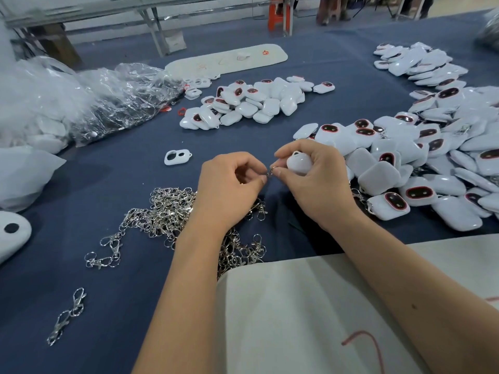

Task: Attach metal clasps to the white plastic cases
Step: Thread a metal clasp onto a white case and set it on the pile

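Head view, hands (232, 182) pinch clasp (270, 172), case (298, 163)

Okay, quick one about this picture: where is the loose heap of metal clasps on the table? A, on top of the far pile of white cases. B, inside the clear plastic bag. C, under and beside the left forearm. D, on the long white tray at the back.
C: the heap of metal clasps lies on the blue cloth under and beside the left forearm, while the left hand pinches a small ring.

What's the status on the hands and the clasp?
Left hand pinching metal clasp. Right hand gripping white case, pinching clasp too. Not yet attached. Nothing in the way.
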A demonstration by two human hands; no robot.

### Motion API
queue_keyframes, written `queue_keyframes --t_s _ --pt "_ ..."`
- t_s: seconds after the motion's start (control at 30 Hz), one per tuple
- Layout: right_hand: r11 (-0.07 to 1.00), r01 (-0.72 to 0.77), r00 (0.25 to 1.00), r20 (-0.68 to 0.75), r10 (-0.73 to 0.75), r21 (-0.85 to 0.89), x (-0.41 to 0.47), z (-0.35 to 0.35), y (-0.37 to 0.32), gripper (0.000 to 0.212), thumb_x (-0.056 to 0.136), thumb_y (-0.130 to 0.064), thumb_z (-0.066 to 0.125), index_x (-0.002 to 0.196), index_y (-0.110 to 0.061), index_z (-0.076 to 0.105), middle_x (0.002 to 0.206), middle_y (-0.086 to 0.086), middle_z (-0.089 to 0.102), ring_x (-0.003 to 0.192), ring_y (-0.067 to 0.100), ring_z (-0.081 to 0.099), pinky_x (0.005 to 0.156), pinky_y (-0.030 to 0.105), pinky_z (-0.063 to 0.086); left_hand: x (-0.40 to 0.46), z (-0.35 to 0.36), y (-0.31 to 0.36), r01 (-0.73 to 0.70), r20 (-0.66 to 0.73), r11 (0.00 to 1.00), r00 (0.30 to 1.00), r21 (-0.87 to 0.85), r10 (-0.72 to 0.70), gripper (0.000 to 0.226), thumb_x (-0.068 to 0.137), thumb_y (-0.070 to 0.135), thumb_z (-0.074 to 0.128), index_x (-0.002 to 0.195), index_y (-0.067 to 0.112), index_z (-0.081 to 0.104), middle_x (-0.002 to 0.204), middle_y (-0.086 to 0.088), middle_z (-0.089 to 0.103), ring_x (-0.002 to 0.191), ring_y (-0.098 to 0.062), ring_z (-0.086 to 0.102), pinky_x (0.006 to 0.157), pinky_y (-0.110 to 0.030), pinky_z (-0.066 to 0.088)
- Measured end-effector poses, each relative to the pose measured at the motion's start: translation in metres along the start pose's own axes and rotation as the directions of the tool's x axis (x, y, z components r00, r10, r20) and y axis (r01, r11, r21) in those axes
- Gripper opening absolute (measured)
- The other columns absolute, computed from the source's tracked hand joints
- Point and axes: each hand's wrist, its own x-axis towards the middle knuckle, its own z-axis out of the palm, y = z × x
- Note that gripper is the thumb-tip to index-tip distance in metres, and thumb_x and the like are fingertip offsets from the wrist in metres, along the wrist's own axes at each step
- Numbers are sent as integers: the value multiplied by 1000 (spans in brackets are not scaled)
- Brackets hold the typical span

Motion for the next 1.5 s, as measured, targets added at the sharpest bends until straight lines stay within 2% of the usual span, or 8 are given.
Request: queue_keyframes --t_s 0.13,0.43,0.73,0.93,1.07,1.2,1.33,1.5 --pt "999 35 999 10 -35 -36 -2 0 -4 20 85 -4 79 99 -17 72 82 -9 77 83 3 70 82 15 52 0 0 3 -33 -17 999 999 -29 33 14 83 10 78 76 22 76 70 6 71 69 -11 65 64 -9 47" --pt "995 61 998 27 -59 -83 -5 1 -8 25 85 -3 77 103 -19 71 84 -12 76 85 6 70 83 24 57 1 0 1 -31 1 999 1000 -11 31 16 85 9 76 76 22 74 70 2 68 66 -14 62 59 -11 44" --pt "997 62 997 45 -60 -43 -5 -1 -10 24 84 -1 77 102 -18 73 85 -9 76 84 3 69 79 10 48 1 -1 -1 -16 97 998 995 -57 22 16 96 8 66 82 16 70 63 2 68 61 -9 63 65 -24 51" --pt "998 64 998 16 -64 -24 -5 -1 -9 22 85 0 75 97 -18 71 82 -9 76 82 5 71 77 12 51 0 5 0 -56 79 998 995 -2 56 16 99 10 62 85 17 65 67 5 67 65 -7 64 60 -14 47" --pt "997 58 998 -19 -57 51 -4 -1 -8 20 85 0 76 93 -17 70 80 -7 76 83 8 73 80 23 58 1 8 0 -101 6 994 995 30 101 17 99 10 61 85 20 64 72 7 65 69 -7 64 62 -13 46" --pt "989 10 999 -52 -2 146 -3 -1 -6 23 82 -6 82 92 -22 69 81 -6 77 85 14 75 86 34 60 2 9 3 -162 -43 986 986 39 164 14 97 10 62 86 19 65 75 7 65 72 -10 64 69 -25 52" --pt "962 -55 997 -36 67 269 -2 -3 -2 24 81 -6 83 86 -22 66 80 -1 77 73 11 70 75 32 61 1 12 5 -197 -67 980 978 16 197 13 97 10 61 87 18 65 76 8 63 73 -9 62 71 -29 53" --pt "904 -109 993 7 117 414 0 -3 -3 29 83 0 82 83 -22 62 82 6 78 61 9 63 62 21 52 0 16 8 -212 -94 977 973 -17 210 12 98 9 60 88 16 64 77 6 64 75 -13 63 74 -39 56"
